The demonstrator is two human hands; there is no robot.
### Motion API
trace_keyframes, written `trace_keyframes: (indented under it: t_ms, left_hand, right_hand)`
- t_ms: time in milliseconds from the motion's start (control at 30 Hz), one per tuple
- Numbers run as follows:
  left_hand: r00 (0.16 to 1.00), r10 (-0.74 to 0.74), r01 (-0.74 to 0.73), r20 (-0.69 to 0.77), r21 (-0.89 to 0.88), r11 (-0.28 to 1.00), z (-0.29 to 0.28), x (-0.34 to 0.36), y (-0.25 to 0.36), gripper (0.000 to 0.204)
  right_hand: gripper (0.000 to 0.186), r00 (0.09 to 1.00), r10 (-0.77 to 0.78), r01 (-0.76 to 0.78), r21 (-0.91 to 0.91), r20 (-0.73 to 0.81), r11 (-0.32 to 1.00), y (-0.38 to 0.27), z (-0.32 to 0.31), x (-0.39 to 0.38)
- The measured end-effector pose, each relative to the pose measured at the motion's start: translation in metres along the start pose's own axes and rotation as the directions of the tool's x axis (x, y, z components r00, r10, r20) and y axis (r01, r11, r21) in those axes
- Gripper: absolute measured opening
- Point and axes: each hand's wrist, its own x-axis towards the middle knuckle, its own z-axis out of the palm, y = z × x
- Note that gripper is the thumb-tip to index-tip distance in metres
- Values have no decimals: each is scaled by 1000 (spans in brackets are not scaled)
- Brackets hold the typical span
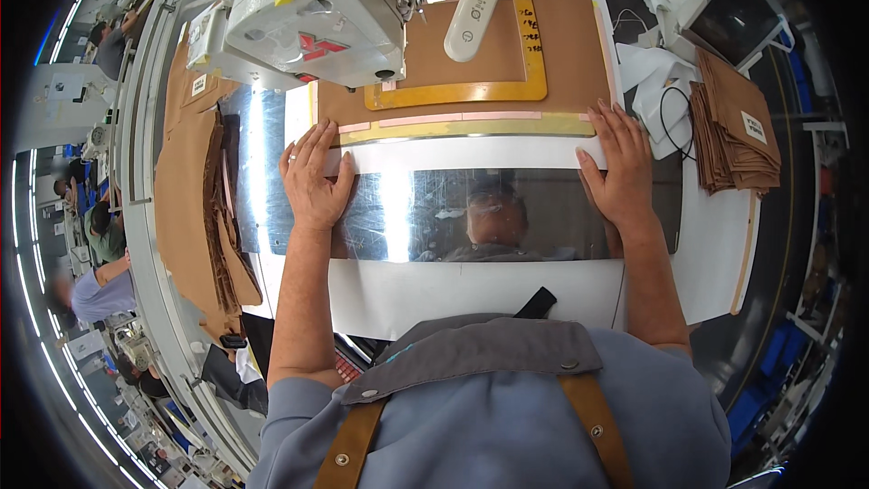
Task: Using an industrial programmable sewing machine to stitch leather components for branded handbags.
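My left hand (317,179) lies with its fingers stretched out on the left front corner of a flat template (570,45). My right hand (620,163) rests the same way at its right front corner, thumb apart from the fingers. The template carries brown material, with a yellow rectangular frame (453,93) on it. Pink strips and a pale yellow band (489,128) run along its front edge. Beyond my left hand stands a white sewing machine head (317,27). Under my wrists spans a shiny metal plate (425,217).
A white wand-shaped device (475,14) hangs over the frame. Brown pieces (190,208) are piled at the left; a labelled brown stack (738,127) lies at the right, below a monitor (738,14). A black cable (674,118) loops beside it. Other people work far left.
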Motion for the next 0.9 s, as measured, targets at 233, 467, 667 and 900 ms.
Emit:
trace_keyframes:
  t_ms: [233, 467, 667, 900]
  left_hand:
    - [993, 96, -99, -70, -27, 995, -6, 5, 5, 50]
    - [993, 117, -117, -11, 34, 993, 3, 7, 6, 50]
    - [997, 73, -73, 5, -11, 997, 2, 1, 4, 50]
    - [997, 74, -73, 1, -120, 990, 5, 4, 2, 49]
  right_hand:
    - [50, 994, 41, -37, 37, -98, 999, -1, -10, 2]
    - [26, 928, 174, -156, 79, -329, 985, 45, -43, -4]
    - [25, 850, 227, -335, -154, -476, 930, 104, -94, -4]
    - [40, 828, 387, -510, -260, -405, 820, 142, -122, -7]
